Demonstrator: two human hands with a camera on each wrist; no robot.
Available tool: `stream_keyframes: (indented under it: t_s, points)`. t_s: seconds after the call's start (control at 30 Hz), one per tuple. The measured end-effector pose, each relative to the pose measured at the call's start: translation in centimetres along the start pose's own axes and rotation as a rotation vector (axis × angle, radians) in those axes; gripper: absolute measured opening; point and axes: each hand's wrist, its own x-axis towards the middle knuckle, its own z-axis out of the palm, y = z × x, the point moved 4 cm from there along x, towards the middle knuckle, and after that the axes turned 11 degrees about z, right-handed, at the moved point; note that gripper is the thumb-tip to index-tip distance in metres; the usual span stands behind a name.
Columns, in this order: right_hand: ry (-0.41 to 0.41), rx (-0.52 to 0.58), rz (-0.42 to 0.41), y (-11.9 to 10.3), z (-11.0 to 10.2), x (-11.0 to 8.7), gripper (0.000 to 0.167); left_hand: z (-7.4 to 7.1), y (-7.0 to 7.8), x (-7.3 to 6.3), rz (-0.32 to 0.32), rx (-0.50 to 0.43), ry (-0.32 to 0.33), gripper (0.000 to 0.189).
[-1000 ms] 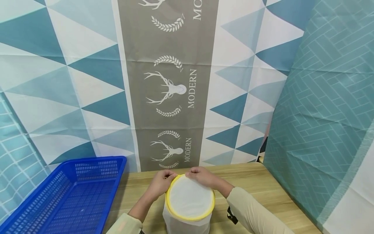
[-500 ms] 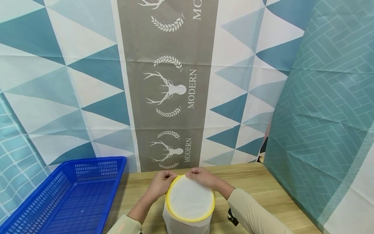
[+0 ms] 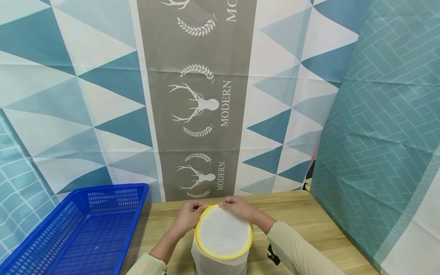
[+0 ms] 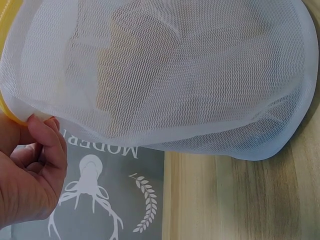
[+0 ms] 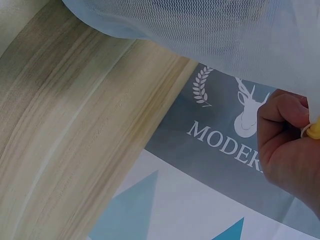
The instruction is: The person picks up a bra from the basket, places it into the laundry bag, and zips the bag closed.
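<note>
A round white mesh laundry bag (image 3: 225, 231) stands upright at the table's front middle in the head view, its flat top edged by a yellow zipper band (image 3: 225, 258). On the band's far left side, my left hand (image 3: 187, 216) pinches the edge between thumb and fingers. My right hand (image 3: 239, 209) grips the far edge a little to the right, its thumb over the top. The left wrist view shows the mesh wall (image 4: 195, 70) up close, with tan patches showing through it. In the right wrist view, curled fingers (image 5: 282, 112) hold a yellow piece of the band.
A blue plastic basket (image 3: 97, 233) with slotted walls sits at the left. The wood-grain table (image 3: 292, 236) ends at a hanging patterned cloth (image 3: 199, 130) behind the bag. A teal cloth (image 3: 374, 152) hangs along the right side.
</note>
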Motion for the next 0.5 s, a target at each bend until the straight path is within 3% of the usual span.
stream_keyframes:
  t_s: [0.2, 0.5]
  points:
    - [0.018, -0.002, 0.011, 0.16, -0.13, 0.06, 0.031, -0.20, -0.23, -0.20, -0.038, -0.036, -0.025, 0.021]
    - [0.017, -0.013, 0.016, 0.05, -0.17, 0.05, 0.034, -0.32, -0.07, -0.30, -0.041, -0.056, -0.016, 0.021]
